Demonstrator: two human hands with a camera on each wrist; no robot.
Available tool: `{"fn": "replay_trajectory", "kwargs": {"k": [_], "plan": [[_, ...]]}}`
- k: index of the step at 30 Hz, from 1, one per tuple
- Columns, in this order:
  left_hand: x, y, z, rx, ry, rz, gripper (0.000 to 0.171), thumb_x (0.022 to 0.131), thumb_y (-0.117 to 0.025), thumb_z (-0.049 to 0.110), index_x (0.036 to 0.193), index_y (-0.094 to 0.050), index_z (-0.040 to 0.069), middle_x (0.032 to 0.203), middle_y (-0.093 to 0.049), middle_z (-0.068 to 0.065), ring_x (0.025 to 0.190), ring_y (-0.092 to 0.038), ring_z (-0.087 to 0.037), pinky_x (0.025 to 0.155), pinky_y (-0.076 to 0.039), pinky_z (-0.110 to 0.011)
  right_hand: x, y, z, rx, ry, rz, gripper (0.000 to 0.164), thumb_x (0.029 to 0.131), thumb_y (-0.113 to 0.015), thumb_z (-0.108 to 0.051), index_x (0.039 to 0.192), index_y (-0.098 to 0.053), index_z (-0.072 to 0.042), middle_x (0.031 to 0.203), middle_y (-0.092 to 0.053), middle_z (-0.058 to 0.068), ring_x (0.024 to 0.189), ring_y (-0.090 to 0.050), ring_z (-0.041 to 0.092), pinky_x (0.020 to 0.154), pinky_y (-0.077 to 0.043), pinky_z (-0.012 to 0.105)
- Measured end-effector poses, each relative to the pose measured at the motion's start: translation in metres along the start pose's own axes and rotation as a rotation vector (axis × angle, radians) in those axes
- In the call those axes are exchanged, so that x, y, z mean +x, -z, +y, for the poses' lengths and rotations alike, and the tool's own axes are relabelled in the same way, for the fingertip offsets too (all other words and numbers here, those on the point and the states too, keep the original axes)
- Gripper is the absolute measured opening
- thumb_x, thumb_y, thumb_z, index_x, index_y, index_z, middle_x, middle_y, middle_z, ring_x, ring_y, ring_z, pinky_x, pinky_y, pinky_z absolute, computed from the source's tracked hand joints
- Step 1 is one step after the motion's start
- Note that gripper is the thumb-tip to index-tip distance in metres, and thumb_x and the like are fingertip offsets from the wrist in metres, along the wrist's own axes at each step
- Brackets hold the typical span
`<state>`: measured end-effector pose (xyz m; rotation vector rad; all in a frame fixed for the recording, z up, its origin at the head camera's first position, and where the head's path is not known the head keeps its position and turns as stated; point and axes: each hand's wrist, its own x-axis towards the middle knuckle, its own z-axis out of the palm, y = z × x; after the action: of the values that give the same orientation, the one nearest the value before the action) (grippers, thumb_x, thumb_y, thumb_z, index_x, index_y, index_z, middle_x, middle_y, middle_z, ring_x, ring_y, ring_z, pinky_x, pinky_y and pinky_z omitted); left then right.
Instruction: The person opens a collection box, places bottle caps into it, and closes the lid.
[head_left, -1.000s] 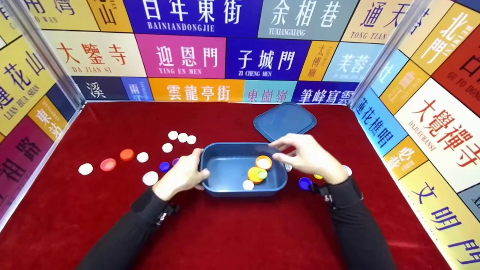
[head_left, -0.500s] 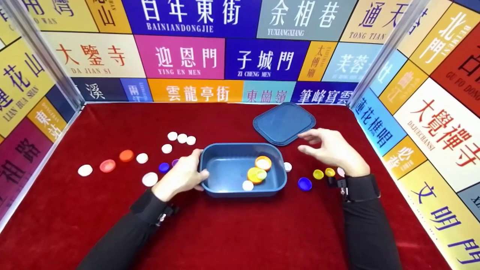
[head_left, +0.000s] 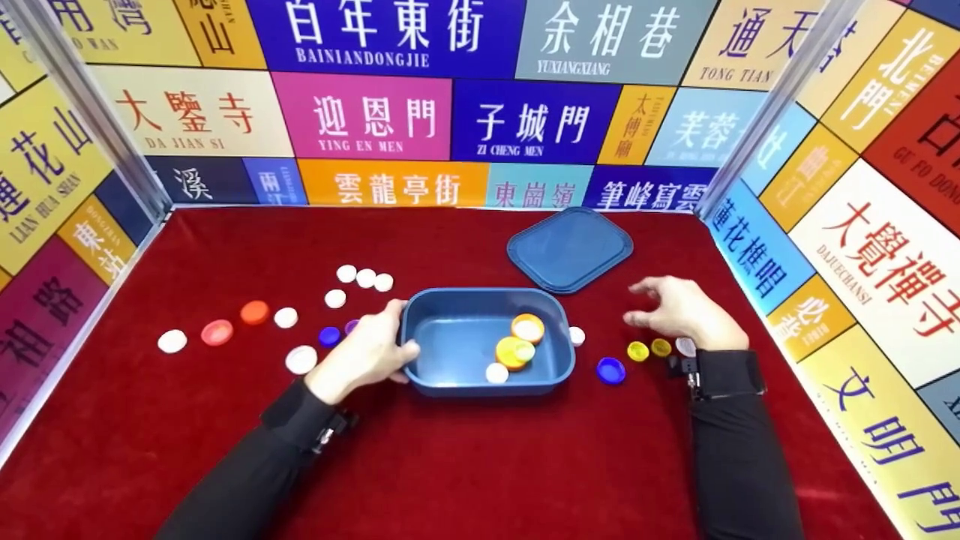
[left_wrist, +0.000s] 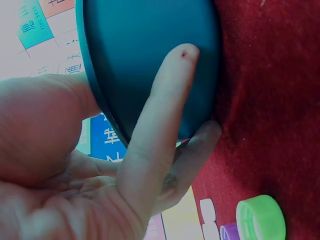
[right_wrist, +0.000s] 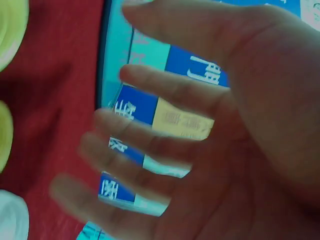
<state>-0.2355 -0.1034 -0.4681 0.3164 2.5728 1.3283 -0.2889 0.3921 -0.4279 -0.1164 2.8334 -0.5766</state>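
Observation:
A blue plastic box (head_left: 450,341) stands upright on the red cloth. My left hand (head_left: 367,345) grips its left end, thumb at the rim and fingers against the outer wall (left_wrist: 150,115). Inside, toward the right, lie an orange bottle cap (head_left: 519,337), a yellow-orange cap (head_left: 505,358), a pale green cap (head_left: 524,352) and a white cap (head_left: 496,373). My right hand (head_left: 682,311) is held right of the box with fingers spread and nothing in them. Nearest to it are two yellow caps (head_left: 638,351), a pale cap (head_left: 685,346) and a blue cap (head_left: 611,370).
The blue lid (head_left: 570,247) lies flat behind the box. Several white, red and blue caps, such as a red one (head_left: 217,332), are scattered on the left. A white cap (head_left: 577,336) sits by the box's right end. Printed panels (head_left: 375,112) enclose the table's back and sides.
My right hand has moved from the box's right rim out to the right, now over the cloth near the yellow caps. The left hand and box have stayed in place.

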Motion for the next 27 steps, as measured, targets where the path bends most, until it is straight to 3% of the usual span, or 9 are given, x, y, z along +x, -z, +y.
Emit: {"fn": "replay_trajectory", "kwargs": {"k": [7,15,22,27], "plan": [[-0.001,0.000,0.001,-0.003,0.010,0.000,0.066,0.105,-0.073,0.001,0.165,-0.045,-0.004,0.152,-0.069,-0.034,0.085,-0.089,-0.033,0.067,-0.073,-0.041,-0.009,0.007,0.018,-0.059,-0.050,-0.057,0.069,0.105,-0.086,-0.033,0.161,-0.065,0.002,0.146,-0.072,0.035,0.125,-0.069,0.049,0.107,-0.063,0.067],[0.001,-0.002,0.003,0.002,0.010,-0.001,0.065,0.106,-0.073,0.001,0.165,-0.045,-0.004,0.151,-0.069,-0.033,0.085,-0.089,-0.033,0.067,-0.073,-0.040,-0.020,0.016,0.034,-0.066,-0.025,-0.059,0.063,0.103,-0.086,-0.025,0.157,-0.068,0.002,0.142,-0.073,0.038,0.125,-0.067,0.052,0.104,-0.064,0.066],[0.001,-0.002,0.002,0.001,0.022,0.000,0.066,0.105,-0.075,0.000,0.164,-0.046,-0.003,0.150,-0.070,-0.033,0.084,-0.089,-0.033,0.068,-0.074,-0.041,-0.029,0.014,0.051,-0.093,0.006,-0.075,0.054,0.100,-0.078,-0.007,0.153,-0.072,0.001,0.138,-0.075,0.036,0.116,-0.068,0.047,0.093,-0.064,0.052],[0.001,-0.001,0.002,0.000,0.016,-0.001,0.065,0.105,-0.075,0.000,0.164,-0.046,-0.003,0.150,-0.069,-0.034,0.086,-0.089,-0.033,0.069,-0.074,-0.042,-0.030,0.006,0.058,-0.106,0.057,-0.025,0.046,0.101,-0.074,-0.002,0.146,-0.076,0.002,0.128,-0.078,0.029,0.109,-0.066,0.042,0.090,-0.059,0.048]]}}
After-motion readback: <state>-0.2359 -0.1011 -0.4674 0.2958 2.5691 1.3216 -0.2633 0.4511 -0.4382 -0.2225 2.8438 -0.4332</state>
